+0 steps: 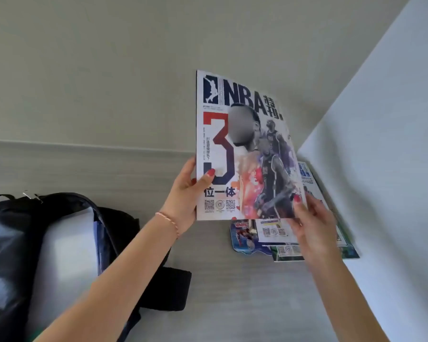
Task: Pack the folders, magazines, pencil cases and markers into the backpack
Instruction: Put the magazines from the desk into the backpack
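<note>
I hold a basketball magazine upright above the table, cover facing me. My left hand grips its lower left edge, thumb on the cover. My right hand pinches its lower right corner. The black backpack lies open at the left, with a pale folder showing inside its mouth. Beneath the raised magazine, more magazines lie stacked on the table, and a blue printed pencil case lies beside them.
The grey table runs up to a wall behind. A white wall closes off the right side. A black backpack strap lies on the table between the bag and the stack.
</note>
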